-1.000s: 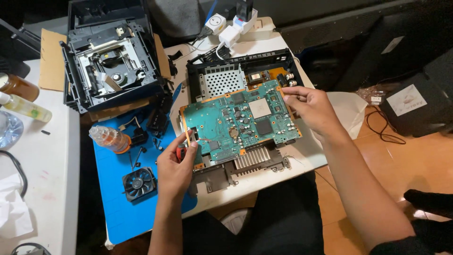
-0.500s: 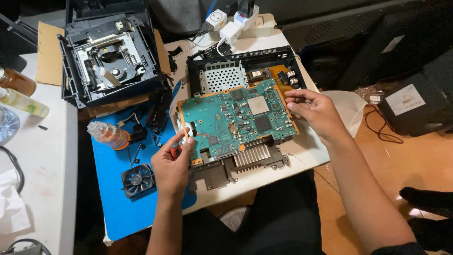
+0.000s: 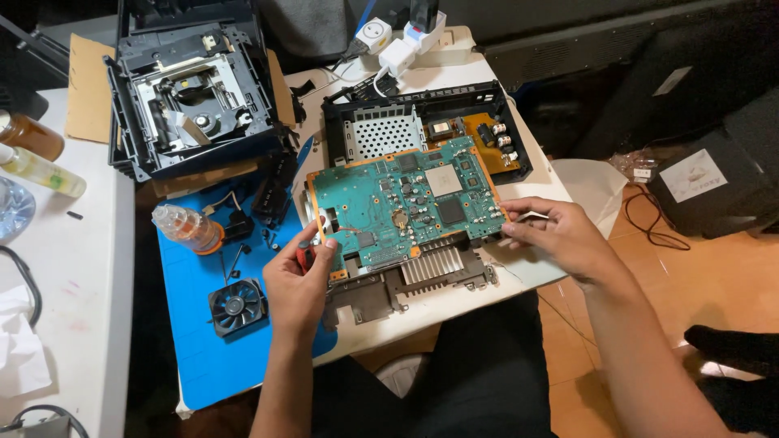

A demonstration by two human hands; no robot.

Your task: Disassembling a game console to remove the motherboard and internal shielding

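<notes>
A white square label [image 3: 692,175] sits on a black box [image 3: 722,182] on the floor at the right. A smaller white label [image 3: 673,81] sits on the dark thing behind it. A clear plastic bag [image 3: 637,166] lies just beside the box.

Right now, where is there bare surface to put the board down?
Free: the blue mat in front of the small fan, and the white table left of it. Crowded: under the green circuit board, where the metal frame lies, and behind, by the black chassis.
</notes>
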